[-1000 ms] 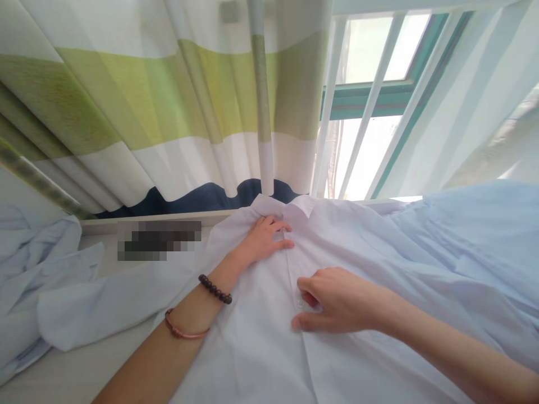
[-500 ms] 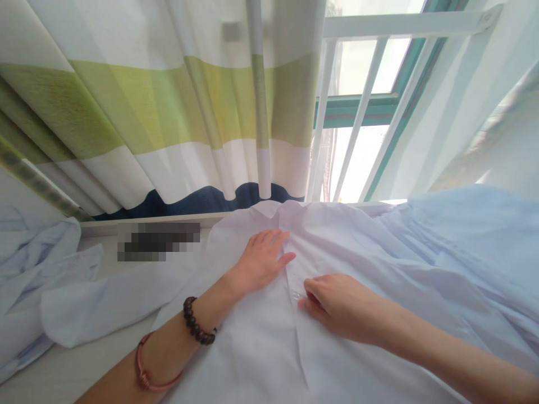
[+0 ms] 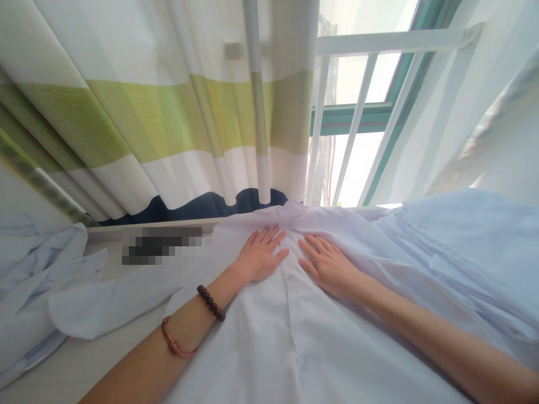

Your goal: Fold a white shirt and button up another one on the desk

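A white button-up shirt (image 3: 286, 336) lies spread front-up on a pale table, its collar toward the window. My left hand (image 3: 261, 255) rests flat on the shirt's chest left of the button placket, fingers stretched out. My right hand (image 3: 326, 264) lies flat on the chest right of the placket, fingers spread. Both palms press the cloth just below the collar. My left wrist wears a dark bead bracelet (image 3: 211, 302) and a copper bangle (image 3: 174, 342). The shirt's left sleeve (image 3: 105, 303) stretches out to the left.
A light blue garment (image 3: 471, 247) is piled at the right, another pale blue one (image 3: 33, 280) at the left. A striped green, white and navy curtain (image 3: 168, 123) hangs behind the table. White window bars (image 3: 357, 118) stand at the back.
My right hand left the button at mid-placket, opened, and moved up to lie flat beside my left hand. My left hand stayed near the collar, flattening out.
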Demonstrator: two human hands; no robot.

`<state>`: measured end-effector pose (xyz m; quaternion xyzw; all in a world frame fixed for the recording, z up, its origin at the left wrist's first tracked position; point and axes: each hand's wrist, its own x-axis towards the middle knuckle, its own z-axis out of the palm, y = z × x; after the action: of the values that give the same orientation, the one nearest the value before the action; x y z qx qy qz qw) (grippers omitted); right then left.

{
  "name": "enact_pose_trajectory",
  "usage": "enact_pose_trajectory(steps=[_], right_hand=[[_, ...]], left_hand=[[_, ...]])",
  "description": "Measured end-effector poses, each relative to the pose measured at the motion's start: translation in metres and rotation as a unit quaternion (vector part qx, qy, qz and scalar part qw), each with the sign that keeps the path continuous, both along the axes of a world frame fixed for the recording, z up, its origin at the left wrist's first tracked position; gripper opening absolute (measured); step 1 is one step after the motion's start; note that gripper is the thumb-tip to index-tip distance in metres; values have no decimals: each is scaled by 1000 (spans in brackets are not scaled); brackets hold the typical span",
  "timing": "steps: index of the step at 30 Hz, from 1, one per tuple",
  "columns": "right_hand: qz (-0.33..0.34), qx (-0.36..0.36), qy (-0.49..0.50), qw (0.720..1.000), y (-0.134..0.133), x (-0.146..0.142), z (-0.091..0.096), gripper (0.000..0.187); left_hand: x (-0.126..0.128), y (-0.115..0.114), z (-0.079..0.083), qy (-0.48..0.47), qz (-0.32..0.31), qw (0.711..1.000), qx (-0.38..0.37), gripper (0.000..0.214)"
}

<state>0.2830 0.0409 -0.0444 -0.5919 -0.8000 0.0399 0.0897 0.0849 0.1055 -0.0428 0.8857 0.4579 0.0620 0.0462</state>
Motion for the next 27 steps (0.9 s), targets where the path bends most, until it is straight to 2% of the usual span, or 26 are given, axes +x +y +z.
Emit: enact_pose_trajectory(steps=[4,7,9,13,18,20,23,27], right_hand=[[18,24,39,999,9,7,15,47],[-27,99,44,994,22,14,32,37],[-61,122,14,991,34,20,39,36],[-107,92,-8,990,63,34,41,28],[-90,73,9,993,89,56,50,20],[-88,75,16,993,97,63,59,20],[-119,97,22,988,109,65,72,26],[-145,94,10,985,109,50,71,32]], left_hand=[[-4,-2,7,-32,4,996,84,47],[-12,8,23,-64,71,984,149,42],[-20,23,35,-74,111,975,177,43],[-36,53,46,-63,117,977,165,27],[-47,65,42,-82,109,978,161,24],[-46,68,44,-89,125,973,174,25],[-36,75,50,-89,148,965,195,26],[-20,75,54,-77,155,960,221,24]])
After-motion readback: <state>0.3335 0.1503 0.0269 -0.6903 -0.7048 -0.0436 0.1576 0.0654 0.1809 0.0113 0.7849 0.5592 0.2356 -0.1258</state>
